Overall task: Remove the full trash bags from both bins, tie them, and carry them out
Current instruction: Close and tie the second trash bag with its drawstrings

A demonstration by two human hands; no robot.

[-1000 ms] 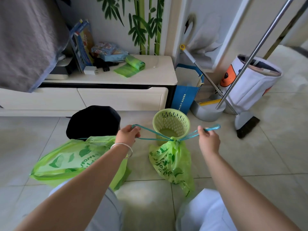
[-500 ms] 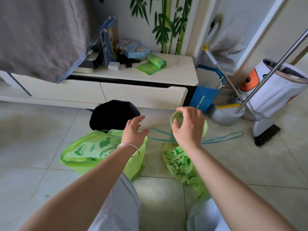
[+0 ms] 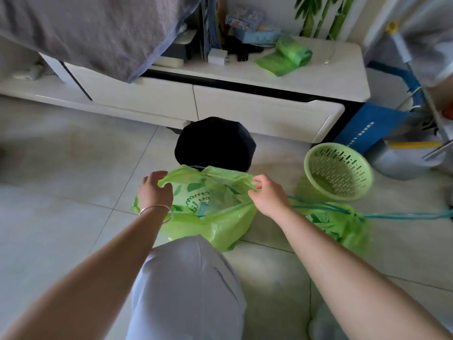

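Note:
A large green trash bag (image 3: 215,217) sits on the floor tiles in front of a black bin (image 3: 215,143). My left hand (image 3: 154,192), with a bracelet on the wrist, grips the left side of the bag's open rim. My right hand (image 3: 269,195) pinches the right side of the rim. A smaller green trash bag (image 3: 343,224) lies on the floor to the right, its neck cinched by teal drawstrings (image 3: 404,214) that trail off to the right. Behind it stands a green perforated bin (image 3: 338,175), tilted, with no bag in it.
A white low cabinet (image 3: 245,106) runs along the back with a roll of green bags (image 3: 286,55) on top. A grey cloth (image 3: 98,28) hangs at the upper left. A blue paper bag (image 3: 372,128), a grey dustpan (image 3: 402,160) and broom handles crowd the right. My knee (image 3: 186,285) is below the bag.
Both hands let go of the small bag's drawstrings and moved left to the large bag's rim. The view shifted left; the small bag now lies on the floor.

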